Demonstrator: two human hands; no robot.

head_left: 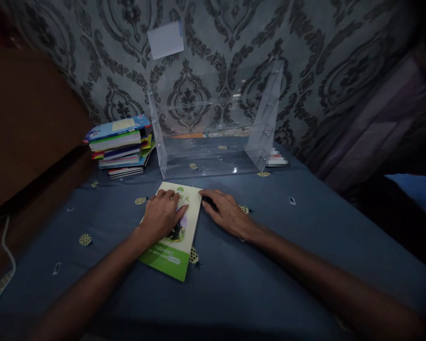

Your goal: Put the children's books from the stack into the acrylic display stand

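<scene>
A thin green and cream booklet (184, 239) lies flat on a blue bedsheet (270, 255). My left hand (162, 213) rests palm down on the booklet's upper half, fingers spread. My right hand (225, 211) lies beside the booklet's right edge, its fingertips touching the top right corner. Neither hand grips anything. Beyond the booklet stands an empty clear acrylic rack (213, 125), open toward me.
A stack of several colourful books (120, 144) sits left of the rack against the patterned wall. A white paper note (165, 40) is stuck on the wall. A brown wooden panel (24, 123) and a white cable (7, 251) lie at left; a dark curtain (379, 132) hangs at right.
</scene>
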